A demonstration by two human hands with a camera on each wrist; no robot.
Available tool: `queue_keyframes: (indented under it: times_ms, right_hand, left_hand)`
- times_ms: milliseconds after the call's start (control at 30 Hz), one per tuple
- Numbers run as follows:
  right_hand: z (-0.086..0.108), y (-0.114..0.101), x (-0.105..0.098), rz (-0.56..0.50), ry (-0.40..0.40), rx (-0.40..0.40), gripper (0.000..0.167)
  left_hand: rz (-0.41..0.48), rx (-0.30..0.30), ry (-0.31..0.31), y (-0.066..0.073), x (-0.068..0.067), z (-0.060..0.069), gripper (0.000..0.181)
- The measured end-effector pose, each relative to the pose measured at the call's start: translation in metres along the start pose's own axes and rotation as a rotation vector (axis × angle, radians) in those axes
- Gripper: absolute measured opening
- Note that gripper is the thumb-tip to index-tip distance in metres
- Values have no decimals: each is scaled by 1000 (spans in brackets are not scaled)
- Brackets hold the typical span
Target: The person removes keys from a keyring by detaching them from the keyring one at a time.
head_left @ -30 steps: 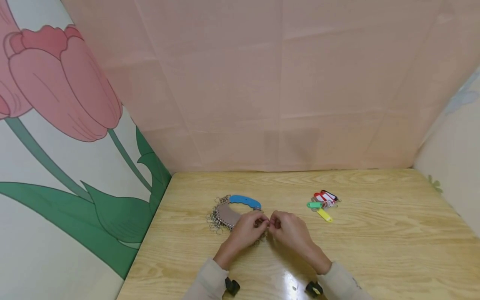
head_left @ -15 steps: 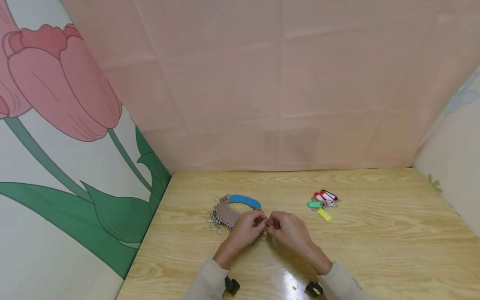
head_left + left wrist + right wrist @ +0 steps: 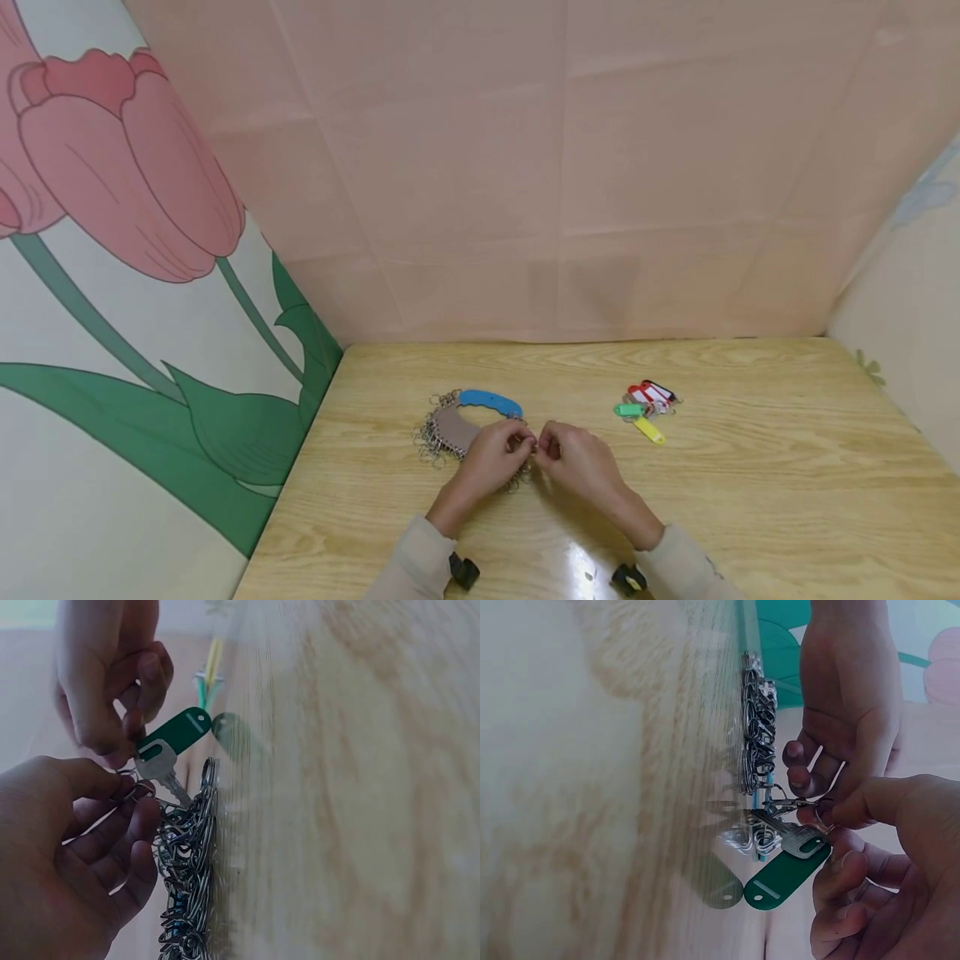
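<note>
A key holder with a curved brown plate [image 3: 455, 428], a blue grip [image 3: 489, 402] and many metal rings [image 3: 432, 442] along its edge lies on the table. My left hand [image 3: 491, 457] pinches a small metal ring [image 3: 141, 787] at the holder's near right side. Close against it, my right hand [image 3: 581, 462] pinches a split ring [image 3: 821, 819] that carries a silver key [image 3: 801, 840] and a green key tag [image 3: 784, 881]. Fingertips of both hands almost meet; whether the two rings are linked is hard to tell. Part of the holder is hidden behind the left hand.
Right of the hands lies a small pile of key tags: red ones [image 3: 639, 392], a green one [image 3: 628, 410] and a yellow one [image 3: 649, 431]. A pink cloth [image 3: 465, 208] hangs behind the wooden table [image 3: 750, 467], and a tulip-patterned wall [image 3: 135, 333] stands at left.
Both hands stay at the same place by the holder, with only slight shifts of the fingertips. The holder and the tag pile have not moved.
</note>
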State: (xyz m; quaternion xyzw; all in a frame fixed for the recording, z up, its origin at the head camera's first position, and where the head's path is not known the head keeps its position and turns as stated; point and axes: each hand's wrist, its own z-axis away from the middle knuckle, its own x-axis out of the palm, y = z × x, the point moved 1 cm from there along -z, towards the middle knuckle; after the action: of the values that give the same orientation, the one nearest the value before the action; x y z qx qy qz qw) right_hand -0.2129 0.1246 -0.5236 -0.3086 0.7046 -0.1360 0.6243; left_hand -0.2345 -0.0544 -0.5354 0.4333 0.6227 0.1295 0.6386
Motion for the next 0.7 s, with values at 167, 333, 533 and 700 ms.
queue_keyframes:
  times_ms: [167,333,533,700]
  right_hand:
    - [-1,-1,0,6,2,17,20]
    - [-1,-1,-1,23,-11,37,18]
    - [-1,0,0,26,-10,41,17]
    - [-1,0,0,19,0,28,17]
  left_hand:
    - [26,12,-9,-2,1,1,10]
    - [27,17,-20,-1,2,1,10]
    - [36,16,-28,-1,3,0,8]
    - [30,6,-25,-2,4,-1,7]
